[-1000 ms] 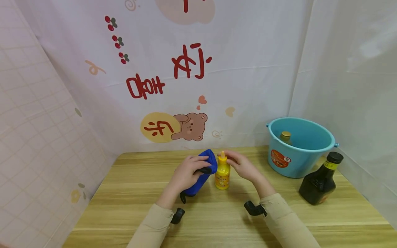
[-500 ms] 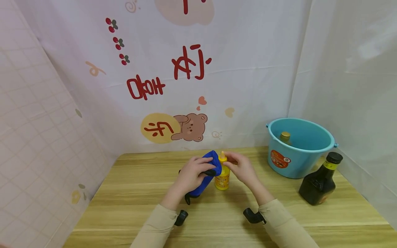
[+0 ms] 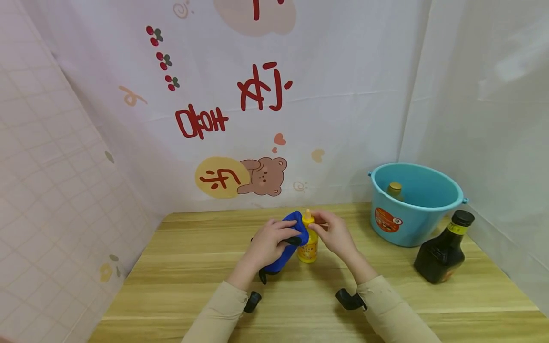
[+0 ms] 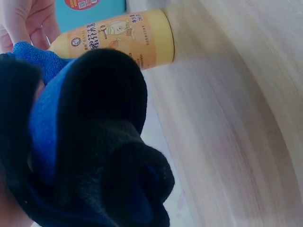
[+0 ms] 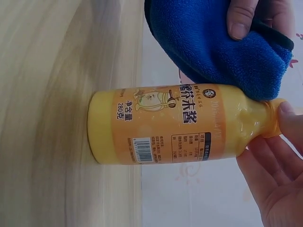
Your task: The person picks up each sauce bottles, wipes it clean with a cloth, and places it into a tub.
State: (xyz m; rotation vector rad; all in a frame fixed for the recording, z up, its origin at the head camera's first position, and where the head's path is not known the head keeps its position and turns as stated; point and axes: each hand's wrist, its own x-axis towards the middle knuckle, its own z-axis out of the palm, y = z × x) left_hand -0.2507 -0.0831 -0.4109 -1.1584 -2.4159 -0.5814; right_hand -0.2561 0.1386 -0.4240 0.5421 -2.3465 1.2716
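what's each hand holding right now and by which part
Left hand: the blue terry cloth, by its upper part. Right hand: the honey mustard bottle, by its neck.

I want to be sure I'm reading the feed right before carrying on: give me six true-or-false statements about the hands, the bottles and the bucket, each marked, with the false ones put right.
1. The left hand grips the blue cloth. True.
2. The dark bottle stands on the table outside the light-blue bucket. True.
3. The right hand holds the dark bottle. False: it pinches the yellow bottle at its neck.
4. The yellow bottle lies on its side. False: it stands upright on the table.
5. In the head view, the light-blue bucket is right of the yellow bottle. True.
6. Nothing shows inside the light-blue bucket. False: a gold-capped container does.
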